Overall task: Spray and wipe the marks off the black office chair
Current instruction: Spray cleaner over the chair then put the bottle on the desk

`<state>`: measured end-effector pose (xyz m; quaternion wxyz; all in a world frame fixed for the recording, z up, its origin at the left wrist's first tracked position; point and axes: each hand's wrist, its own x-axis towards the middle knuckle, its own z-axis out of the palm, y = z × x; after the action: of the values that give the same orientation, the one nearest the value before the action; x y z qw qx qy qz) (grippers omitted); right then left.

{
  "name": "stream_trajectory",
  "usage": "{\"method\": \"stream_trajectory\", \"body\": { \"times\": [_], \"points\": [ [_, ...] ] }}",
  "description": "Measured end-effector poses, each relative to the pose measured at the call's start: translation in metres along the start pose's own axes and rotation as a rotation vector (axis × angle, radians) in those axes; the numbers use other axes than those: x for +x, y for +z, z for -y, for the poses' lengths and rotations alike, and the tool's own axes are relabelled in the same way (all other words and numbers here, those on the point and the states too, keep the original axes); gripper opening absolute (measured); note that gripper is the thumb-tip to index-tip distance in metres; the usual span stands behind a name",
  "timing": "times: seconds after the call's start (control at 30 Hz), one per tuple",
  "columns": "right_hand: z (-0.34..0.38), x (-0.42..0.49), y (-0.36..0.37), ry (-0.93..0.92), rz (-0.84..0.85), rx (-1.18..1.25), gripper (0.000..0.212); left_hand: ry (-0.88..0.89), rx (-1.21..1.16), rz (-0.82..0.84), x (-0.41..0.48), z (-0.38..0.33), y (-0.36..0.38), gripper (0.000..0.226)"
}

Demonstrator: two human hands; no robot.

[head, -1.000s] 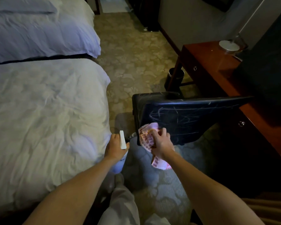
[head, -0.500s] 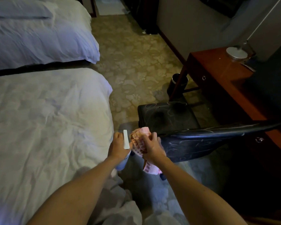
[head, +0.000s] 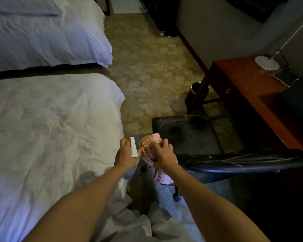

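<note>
1. Spray bottle gripped in left hand; pink checked cloth bunched in right hand.
2. Black office chair just right of hands, seat scribbled.
3. Cloth best folded flat; marks to be sprayed first, then rubbed firmly.

The office chair is black throughout, its seat and backrest scored with pale, looping scribble marks. The cloth shows a pink ground with an orange-red checked grid; the spray bottle has a white head and pale bluish body (lower part in shadow). Bedding plain white; carpet beige with a lighter floral repeat; desk glossy reddish-brown; bin black.
</note>
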<state>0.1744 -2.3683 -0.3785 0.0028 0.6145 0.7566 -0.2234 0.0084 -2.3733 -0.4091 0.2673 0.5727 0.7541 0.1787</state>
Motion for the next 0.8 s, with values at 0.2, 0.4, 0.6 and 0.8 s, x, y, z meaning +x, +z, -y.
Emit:
{"method": "stream_trajectory", "body": {
  "times": [0.2,0.4,0.6,0.8],
  "points": [
    [-0.004,0.015,-0.005,-0.018,0.019,-0.008,0.078,-0.001,0.017,-0.017,0.018,-0.014,-0.003,0.057],
    [0.014,0.033,0.0,-0.023,0.003,0.017,0.066,-0.029,0.029,-0.079,0.029,-0.012,-0.008,0.057],
    [0.035,0.058,0.002,-0.006,0.009,0.012,0.061,-0.071,0.012,-0.103,0.048,-0.003,-0.018,0.054],
    [0.039,0.108,-0.007,0.053,0.018,0.021,0.057,-0.052,-0.004,-0.065,0.1,-0.002,-0.028,0.05]
  ]
}}
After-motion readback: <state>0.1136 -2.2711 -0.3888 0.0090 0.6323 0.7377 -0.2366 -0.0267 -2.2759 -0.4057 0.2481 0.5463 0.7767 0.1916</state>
